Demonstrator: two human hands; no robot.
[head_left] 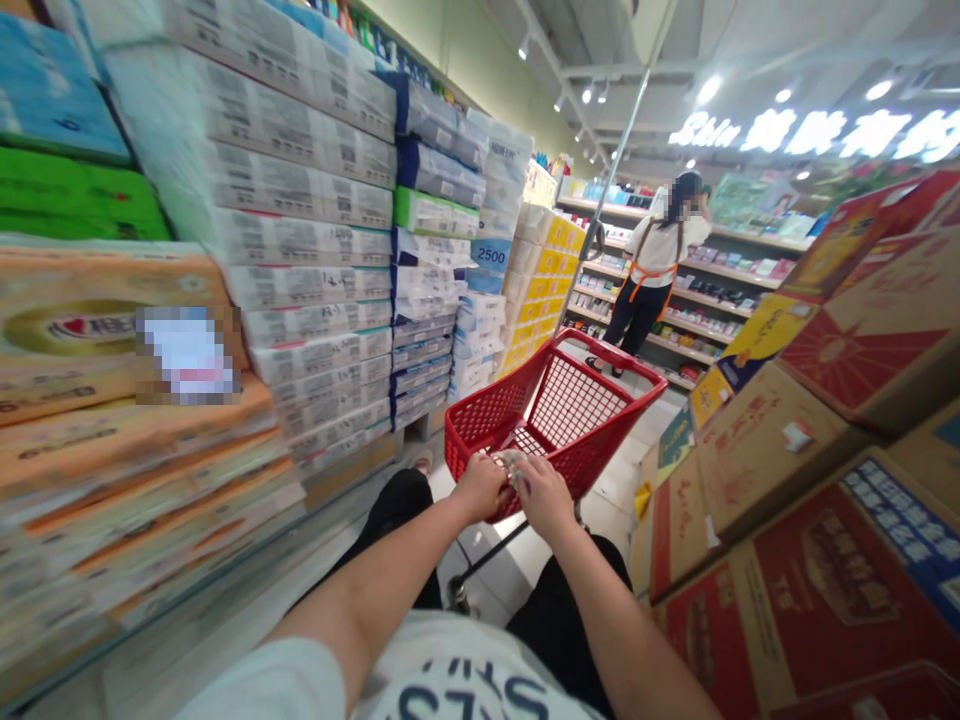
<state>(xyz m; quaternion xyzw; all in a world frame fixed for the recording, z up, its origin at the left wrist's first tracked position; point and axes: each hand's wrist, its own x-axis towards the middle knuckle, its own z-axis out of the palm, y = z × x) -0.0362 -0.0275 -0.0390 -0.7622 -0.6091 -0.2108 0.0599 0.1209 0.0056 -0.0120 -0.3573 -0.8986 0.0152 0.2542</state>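
My left hand (482, 487) and my right hand (545, 490) meet in front of my knees, both with fingers closed. Pinched between them is a small, pale, crinkled thing (511, 464); its kind is too small to make out. Just beyond the hands stands a red shopping cart (480, 415) with lattice walls. The hands overlap its near side in the picture, and whether they touch it I cannot tell. A pale sheet or item lies at the bottom of its basket, partly hidden by the hands.
Tall stacks of wrapped tissue packs (315, 190) line the left, with a phone (191, 350) on an orange pack (97, 330). Cardboard cartons (780, 430) are piled at the right. Past the cart, a person (660, 255) with orange apron straps stands facing stocked shelves (720, 265).
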